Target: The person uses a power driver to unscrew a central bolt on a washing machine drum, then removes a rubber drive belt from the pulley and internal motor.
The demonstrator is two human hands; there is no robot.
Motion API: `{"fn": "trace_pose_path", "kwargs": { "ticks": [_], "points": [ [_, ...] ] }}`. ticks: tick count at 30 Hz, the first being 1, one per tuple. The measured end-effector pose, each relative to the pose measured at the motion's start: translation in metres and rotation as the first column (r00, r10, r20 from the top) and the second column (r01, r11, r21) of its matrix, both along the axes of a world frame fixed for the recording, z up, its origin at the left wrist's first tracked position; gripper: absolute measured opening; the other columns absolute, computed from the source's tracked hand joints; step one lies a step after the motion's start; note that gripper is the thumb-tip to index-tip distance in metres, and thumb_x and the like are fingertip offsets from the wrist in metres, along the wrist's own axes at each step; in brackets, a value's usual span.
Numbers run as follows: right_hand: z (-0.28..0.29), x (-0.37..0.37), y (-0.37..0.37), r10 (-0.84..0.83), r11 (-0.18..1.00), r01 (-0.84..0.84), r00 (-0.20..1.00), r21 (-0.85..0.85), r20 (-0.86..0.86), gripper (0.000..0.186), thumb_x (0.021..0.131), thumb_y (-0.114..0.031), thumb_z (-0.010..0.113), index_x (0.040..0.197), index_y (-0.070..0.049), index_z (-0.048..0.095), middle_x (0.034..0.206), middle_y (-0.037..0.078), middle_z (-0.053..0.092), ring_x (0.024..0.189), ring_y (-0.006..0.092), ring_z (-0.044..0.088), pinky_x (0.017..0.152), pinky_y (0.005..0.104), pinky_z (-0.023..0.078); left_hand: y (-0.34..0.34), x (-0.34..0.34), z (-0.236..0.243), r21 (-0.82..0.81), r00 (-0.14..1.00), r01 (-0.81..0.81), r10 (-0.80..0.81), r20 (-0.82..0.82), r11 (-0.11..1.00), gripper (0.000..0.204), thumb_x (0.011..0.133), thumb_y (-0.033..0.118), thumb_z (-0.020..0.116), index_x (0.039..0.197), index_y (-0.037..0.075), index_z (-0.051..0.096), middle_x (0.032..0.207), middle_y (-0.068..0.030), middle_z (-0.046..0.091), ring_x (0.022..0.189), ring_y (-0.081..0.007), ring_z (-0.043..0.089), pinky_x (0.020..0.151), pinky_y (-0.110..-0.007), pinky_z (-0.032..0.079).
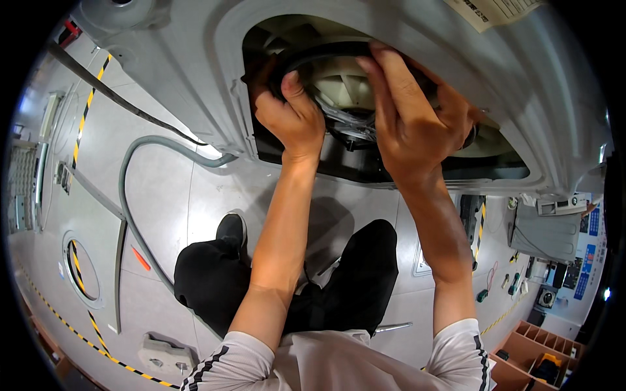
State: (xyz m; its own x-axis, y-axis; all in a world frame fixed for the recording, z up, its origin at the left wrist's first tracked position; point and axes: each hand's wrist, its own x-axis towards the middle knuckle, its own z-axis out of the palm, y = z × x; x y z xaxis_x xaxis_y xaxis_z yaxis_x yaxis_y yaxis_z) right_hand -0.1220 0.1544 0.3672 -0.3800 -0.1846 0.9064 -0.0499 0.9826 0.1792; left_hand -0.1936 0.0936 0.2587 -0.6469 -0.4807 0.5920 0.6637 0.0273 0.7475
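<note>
A grey metal cabinet (176, 72), looking like a washing machine's, stands before me with a wide opening. Inside, a black rubber belt (332, 50) curves across the top of a pale ribbed plastic part (342, 88). My left hand (293, 124) reaches in at the belt's left end, thumb up and fingers curled behind it, partly hidden. My right hand (414, 120) grips the belt's right side between thumb and forefinger; its other fingers bend out of sight by the opening's edge. Below the pale part hangs a bundle of wires (352, 124).
A grey hose (124, 189) loops over the floor at left. Beyond it lie a panel with a round hole (98, 260), an orange-red tool (140, 259) and a pale block (166, 355). A metal tool (393, 327) lies by my leg; a compartmented brown box (528, 358) stands lower right.
</note>
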Motion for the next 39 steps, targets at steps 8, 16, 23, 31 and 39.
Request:
{"fn": "trace_pose_path", "kwargs": {
  "ticks": [8,16,23,31,39],
  "points": [
    [0.005,0.001,-0.003,-0.062,0.994,0.058,0.997,0.094,0.035,0.020,0.067,-0.020,0.078,0.086,-0.016,0.074,0.075,-0.002,0.066,0.062,0.0129,0.059,0.065,0.0251,0.041,-0.001,0.001,-0.002,-0.014,1.000,-0.005,0.005,0.017,1.000,0.039,0.093,0.029,0.051,0.107,-0.007,0.053,0.094,-0.0198,0.061,0.079,-0.0318,0.060,0.071,-0.035,0.047],
    [0.008,-0.001,-0.003,-0.009,0.997,0.004,0.998,0.071,0.062,0.020,0.066,-0.018,0.079,0.085,-0.014,0.073,0.072,0.000,0.066,0.061,0.0143,0.059,0.064,0.0258,0.042,-0.002,-0.004,-0.004,-0.111,0.991,-0.121,0.113,-0.072,0.986,0.030,0.092,0.020,0.053,0.107,-0.007,0.054,0.097,-0.0201,0.061,0.084,-0.0345,0.060,0.074,-0.038,0.048],
    [0.005,-0.004,0.000,0.035,0.997,-0.037,0.999,0.062,0.030,0.020,0.066,-0.014,0.079,0.085,-0.012,0.073,0.073,0.001,0.066,0.063,0.0157,0.062,0.061,0.0245,0.045,-0.001,-0.006,-0.006,-0.138,0.988,-0.143,0.133,-0.081,0.980,0.028,0.092,0.018,0.052,0.105,-0.007,0.054,0.094,-0.0192,0.061,0.082,-0.0359,0.060,0.073,-0.038,0.047],
    [0.003,-0.005,0.000,0.032,0.992,-0.032,0.999,0.118,0.007,0.018,0.068,-0.023,0.078,0.085,-0.017,0.073,0.076,-0.002,0.066,0.062,0.0128,0.060,0.058,0.0246,0.040,-0.004,-0.005,-0.011,-0.121,0.996,-0.090,0.089,-0.011,0.989,0.027,0.092,0.017,0.050,0.103,-0.007,0.055,0.092,-0.0193,0.062,0.081,-0.0346,0.061,0.072,-0.037,0.048],
    [-0.009,-0.004,0.002,-0.114,0.978,0.118,0.993,0.173,-0.034,0.016,0.070,-0.031,0.076,0.085,-0.024,0.073,0.080,-0.009,0.066,0.065,0.0073,0.054,0.060,0.0264,0.030,-0.006,-0.004,-0.016,-0.199,0.993,-0.119,0.118,-0.014,0.973,0.025,0.092,0.015,0.050,0.103,-0.007,0.055,0.091,-0.0196,0.062,0.080,-0.0348,0.062,0.071,-0.037,0.048]
  ]
}}
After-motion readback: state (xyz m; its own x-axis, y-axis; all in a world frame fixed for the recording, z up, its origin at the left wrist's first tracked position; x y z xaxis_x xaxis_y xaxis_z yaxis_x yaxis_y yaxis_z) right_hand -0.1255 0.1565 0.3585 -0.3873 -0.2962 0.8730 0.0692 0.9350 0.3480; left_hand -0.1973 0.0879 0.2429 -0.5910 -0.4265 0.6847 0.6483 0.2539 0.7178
